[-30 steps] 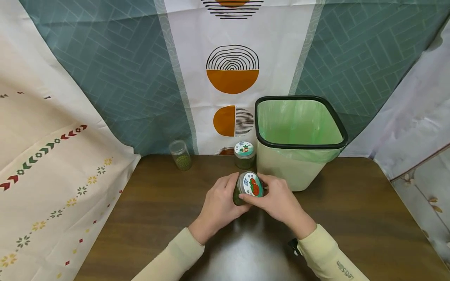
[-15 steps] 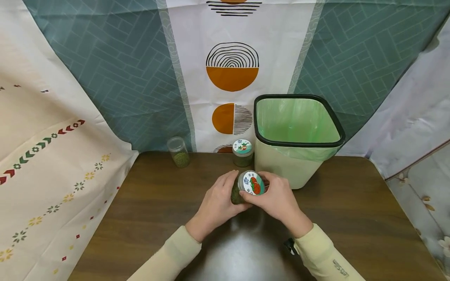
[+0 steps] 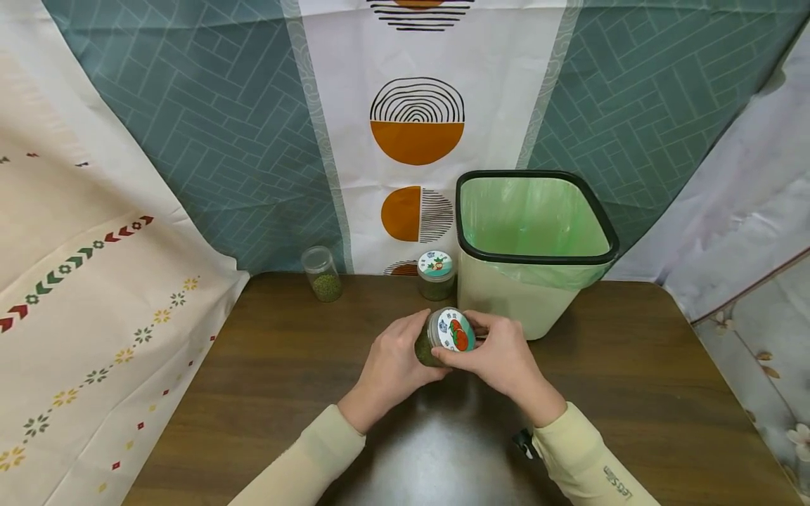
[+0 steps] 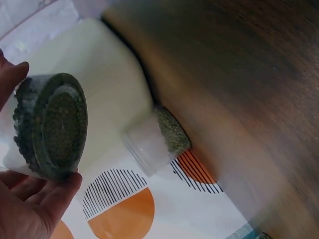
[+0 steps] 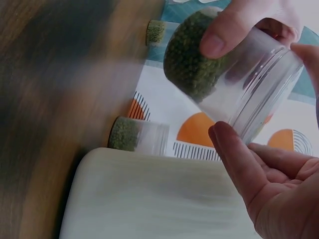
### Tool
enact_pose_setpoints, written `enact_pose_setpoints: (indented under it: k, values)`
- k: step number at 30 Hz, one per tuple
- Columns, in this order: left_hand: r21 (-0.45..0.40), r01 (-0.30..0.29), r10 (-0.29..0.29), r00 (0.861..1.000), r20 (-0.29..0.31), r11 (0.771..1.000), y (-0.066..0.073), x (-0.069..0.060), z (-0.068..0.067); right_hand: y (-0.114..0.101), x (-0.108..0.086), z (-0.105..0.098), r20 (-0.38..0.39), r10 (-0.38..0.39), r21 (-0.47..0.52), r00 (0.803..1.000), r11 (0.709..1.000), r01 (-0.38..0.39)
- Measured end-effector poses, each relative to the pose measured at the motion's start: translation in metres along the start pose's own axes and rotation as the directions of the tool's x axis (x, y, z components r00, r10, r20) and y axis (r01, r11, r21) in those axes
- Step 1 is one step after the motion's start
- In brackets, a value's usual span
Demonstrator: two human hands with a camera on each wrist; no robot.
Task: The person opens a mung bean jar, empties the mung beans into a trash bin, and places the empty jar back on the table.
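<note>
A clear plastic jar (image 3: 427, 350) of small green beans is held tilted above the table between both hands. Its lid (image 3: 457, 330) carries a label with red tomatoes. My left hand (image 3: 394, 358) grips the jar's body, with the thumb pressing its side in the right wrist view. Around the lid's edge, the fingers and thumb of my right hand (image 3: 500, 355) pinch from the right. In the left wrist view the jar's round base (image 4: 62, 129) faces the camera, beans gathered at that end. The lid looks seated on the jar.
Just behind the hands stands a second lidded jar (image 3: 436, 276) with beans inside. A jar (image 3: 320, 274) without a visible lid stands back left. The pale bin (image 3: 506, 302), lined with a green bag (image 3: 534, 218), is at right. Patterned cloth (image 3: 418, 56) hangs behind the table (image 3: 253, 393).
Both hands keep hold of the jar and its lid in nearly the same place. The whole head view has shifted slightly; the other jars and the bin stay put.
</note>
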State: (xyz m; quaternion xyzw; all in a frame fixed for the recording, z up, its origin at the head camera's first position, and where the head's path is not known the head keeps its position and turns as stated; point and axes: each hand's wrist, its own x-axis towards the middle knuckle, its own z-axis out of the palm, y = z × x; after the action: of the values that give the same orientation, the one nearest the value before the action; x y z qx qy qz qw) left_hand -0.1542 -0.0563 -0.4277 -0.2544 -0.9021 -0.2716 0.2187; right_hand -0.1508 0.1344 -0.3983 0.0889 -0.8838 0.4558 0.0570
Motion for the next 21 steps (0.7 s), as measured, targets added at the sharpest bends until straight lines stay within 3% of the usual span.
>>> enact_pose_setpoints:
  k: [5,15,18,21]
  values:
    - [0.002,-0.009,0.009,1.000,-0.019,1.000,-0.002,0.003,-0.002,0.002,-0.001,-0.001,0.021,-0.024,0.039,1.000,0.999,0.023]
    - [0.025,-0.061,0.062,0.998,-0.030,0.998,0.001,0.011,-0.008,0.009,0.000,-0.004,-0.009,-0.054,0.075,0.999,0.996,0.054]
    - [0.019,-0.063,0.063,0.998,-0.012,0.998,0.002,0.013,-0.010,0.012,0.000,-0.006,-0.002,-0.064,0.092,0.998,0.994,0.064]
    - [-0.053,-0.036,0.038,0.998,0.045,0.998,0.003,0.015,-0.013,0.015,0.001,-0.010,0.021,-0.110,0.110,0.994,0.988,0.107]
